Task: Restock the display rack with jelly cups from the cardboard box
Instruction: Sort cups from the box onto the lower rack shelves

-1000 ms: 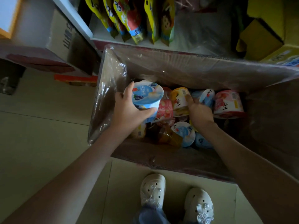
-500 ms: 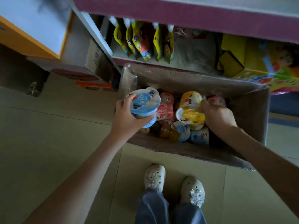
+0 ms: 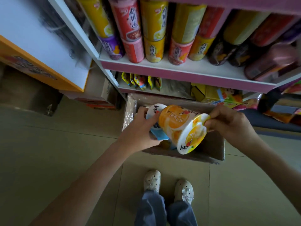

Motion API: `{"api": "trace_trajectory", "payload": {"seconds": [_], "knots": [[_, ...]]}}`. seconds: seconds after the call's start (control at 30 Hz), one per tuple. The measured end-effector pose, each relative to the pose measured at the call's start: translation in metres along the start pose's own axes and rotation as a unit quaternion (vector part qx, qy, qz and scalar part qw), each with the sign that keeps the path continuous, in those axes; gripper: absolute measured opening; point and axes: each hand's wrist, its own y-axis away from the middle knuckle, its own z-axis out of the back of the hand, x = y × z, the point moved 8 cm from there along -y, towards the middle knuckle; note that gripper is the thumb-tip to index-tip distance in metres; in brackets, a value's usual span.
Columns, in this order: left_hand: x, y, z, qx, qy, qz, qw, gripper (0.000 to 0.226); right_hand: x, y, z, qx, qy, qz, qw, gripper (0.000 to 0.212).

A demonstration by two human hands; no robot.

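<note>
My left hand (image 3: 140, 129) grips a blue jelly cup (image 3: 156, 126), held above the open cardboard box (image 3: 210, 149) on the floor. My right hand (image 3: 228, 123) pinches the rim of an orange jelly cup (image 3: 180, 126), tilted on its side with its lid facing me and pressed against the blue cup. The two cups hide most of the box's inside. The display rack (image 3: 179, 69) rises behind the box; its upper shelf carries stacked jelly cups (image 3: 153, 31) in yellow, red and purple.
The lower shelf holds snack pouches (image 3: 141, 81) and yellow cartons (image 3: 216, 95). A white and orange cabinet (image 3: 40, 51) stands at left, with a cardboard carton (image 3: 101, 90) under it. My feet in white shoes (image 3: 167, 183) stand on the tiled floor just before the box.
Both hands have risen out of the box. My right hand has lifted an orange cup and brought it against the blue one. The view has tipped up, showing the rack's upper shelf.
</note>
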Motion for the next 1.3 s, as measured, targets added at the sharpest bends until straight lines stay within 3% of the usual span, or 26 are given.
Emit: {"api": "trace_trajectory", "payload": {"seconds": [0.1, 0.17, 0.3, 0.37, 0.47, 0.6, 0.8, 1.1, 1.2, 1.3], "knots": [[-0.022, 0.0, 0.023, 0.031, -0.025, -0.011, 0.999, 0.116, 0.023, 0.009, 0.003, 0.032, -0.088, -0.022, 0.995, 0.01], [-0.038, 0.0, 0.033, 0.051, -0.026, -0.01, 0.998, 0.129, 0.037, 0.016, 0.005, 0.042, -0.121, -0.022, 0.991, 0.014], [-0.072, -0.005, 0.048, 0.08, -0.001, -0.032, 0.996, 0.13, 0.058, 0.021, 0.017, 0.013, -0.186, -0.034, 0.982, 0.018], [-0.08, -0.011, 0.057, 0.087, 0.027, -0.012, 0.996, 0.128, 0.065, 0.024, 0.019, 0.041, -0.254, -0.027, 0.966, 0.037], [-0.084, -0.02, 0.069, 0.081, 0.064, 0.011, 0.995, 0.125, 0.077, 0.029, 0.016, 0.13, -0.319, 0.013, 0.939, 0.089], [-0.089, -0.042, 0.077, 0.064, 0.1, -0.009, 0.993, 0.126, 0.089, 0.029, 0.018, 0.153, -0.286, 0.049, 0.945, 0.109], [-0.128, -0.059, 0.101, 0.032, 0.139, -0.04, 0.989, 0.127, 0.126, 0.026, 0.048, -0.029, -0.202, 0.121, 0.971, 0.104], [-0.146, -0.088, 0.208, -0.126, 0.119, -0.023, 0.985, 0.11, 0.211, 0.013, 0.15, -0.149, -0.117, 0.211, 0.959, 0.062], [-0.133, -0.099, 0.236, -0.162, 0.178, -0.024, 0.97, 0.107, 0.214, -0.022, 0.183, -0.2, -0.107, 0.216, 0.95, 0.073], [-0.134, -0.116, 0.255, -0.174, 0.158, -0.048, 0.971, 0.108, 0.218, -0.061, 0.202, -0.275, -0.072, 0.186, 0.941, 0.084]]}}
